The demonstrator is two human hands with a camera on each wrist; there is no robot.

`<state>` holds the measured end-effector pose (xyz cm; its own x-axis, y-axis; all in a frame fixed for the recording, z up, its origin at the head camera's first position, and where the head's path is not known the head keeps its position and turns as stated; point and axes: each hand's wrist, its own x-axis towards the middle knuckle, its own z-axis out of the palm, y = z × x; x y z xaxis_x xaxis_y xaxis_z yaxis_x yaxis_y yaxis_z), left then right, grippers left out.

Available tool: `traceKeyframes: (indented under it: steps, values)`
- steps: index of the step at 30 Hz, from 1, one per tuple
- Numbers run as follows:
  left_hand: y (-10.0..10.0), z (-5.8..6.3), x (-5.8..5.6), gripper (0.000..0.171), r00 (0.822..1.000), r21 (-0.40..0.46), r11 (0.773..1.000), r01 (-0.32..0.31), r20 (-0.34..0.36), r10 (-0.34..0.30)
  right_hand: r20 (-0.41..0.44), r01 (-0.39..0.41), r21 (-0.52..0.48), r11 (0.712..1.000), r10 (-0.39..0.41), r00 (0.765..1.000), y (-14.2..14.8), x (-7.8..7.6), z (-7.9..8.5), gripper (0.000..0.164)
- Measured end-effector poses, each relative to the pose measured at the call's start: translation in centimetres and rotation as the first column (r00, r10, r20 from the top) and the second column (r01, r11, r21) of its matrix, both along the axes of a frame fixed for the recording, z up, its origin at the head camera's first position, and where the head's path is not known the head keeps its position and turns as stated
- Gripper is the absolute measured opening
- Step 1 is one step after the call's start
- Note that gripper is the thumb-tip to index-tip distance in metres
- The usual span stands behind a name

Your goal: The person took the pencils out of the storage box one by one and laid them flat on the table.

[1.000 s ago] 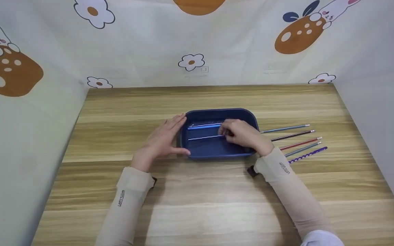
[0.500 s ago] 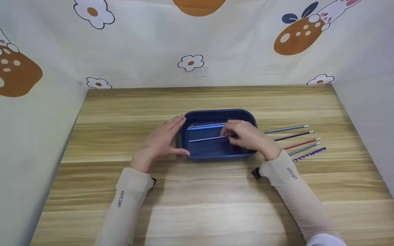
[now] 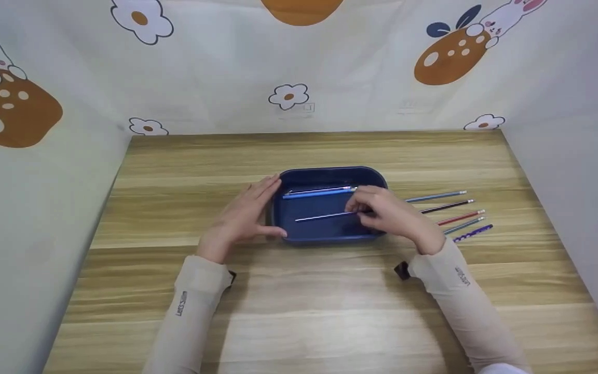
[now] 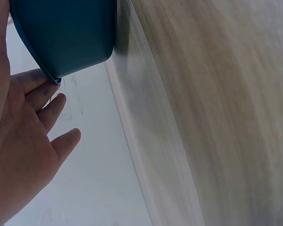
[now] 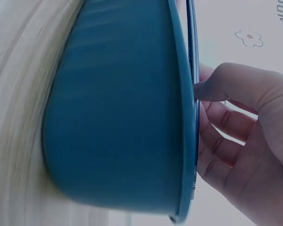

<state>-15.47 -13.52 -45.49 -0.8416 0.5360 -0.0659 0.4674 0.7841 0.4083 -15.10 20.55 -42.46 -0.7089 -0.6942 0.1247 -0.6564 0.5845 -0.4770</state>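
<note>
A dark blue rectangular container (image 3: 330, 238) stands on the table. My left hand (image 3: 239, 215) touches its left end, thumb and fingers spread along the rim; in the left wrist view, the fingertips meet the rim while other fingers stand apart. My right hand (image 3: 390, 215) pinches a thin dark pencil (image 3: 322, 216) over the container. One end of that pencil points left, and the hand covers its other end in the head view. The right wrist view shows the pencil (image 5: 196, 136) close along the rim. Blue pencils (image 3: 317, 194) lie inside, near the container's far wall.
Right of the container, several pencils lie in a slanted row: a blue pencil (image 3: 436, 197), a black pencil (image 3: 447, 206), a red pencil (image 3: 460, 217), a grey-blue pencil (image 3: 465, 225) and a purple patterned one (image 3: 474, 233). A printed cloth (image 3: 216, 67) hangs behind the wooden table (image 3: 299, 311).
My right hand has shifted right and slightly toward me, pulling the pinched pencil along with it. More of the blue pencils now shows. The left hand stays at the container's left end.
</note>
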Motion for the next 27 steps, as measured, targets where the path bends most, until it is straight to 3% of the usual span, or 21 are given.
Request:
traceKeyframes:
  steps: [14,27]
  values:
    - [0.0,-0.1,-0.1,0.121,1.0,-0.012,1.0,0.009,-0.005,-0.009,-0.042,0.07,-0.019,0.997,-0.071,0.997,4.1,1.6,-0.3,0.023]
    - [-0.1,-0.1,-0.1,0.119,1.0,-0.011,1.0,0.009,0.001,-0.009,-0.036,0.197,-0.008,0.98,-0.197,0.98,10.1,4.3,-1.1,0.028]
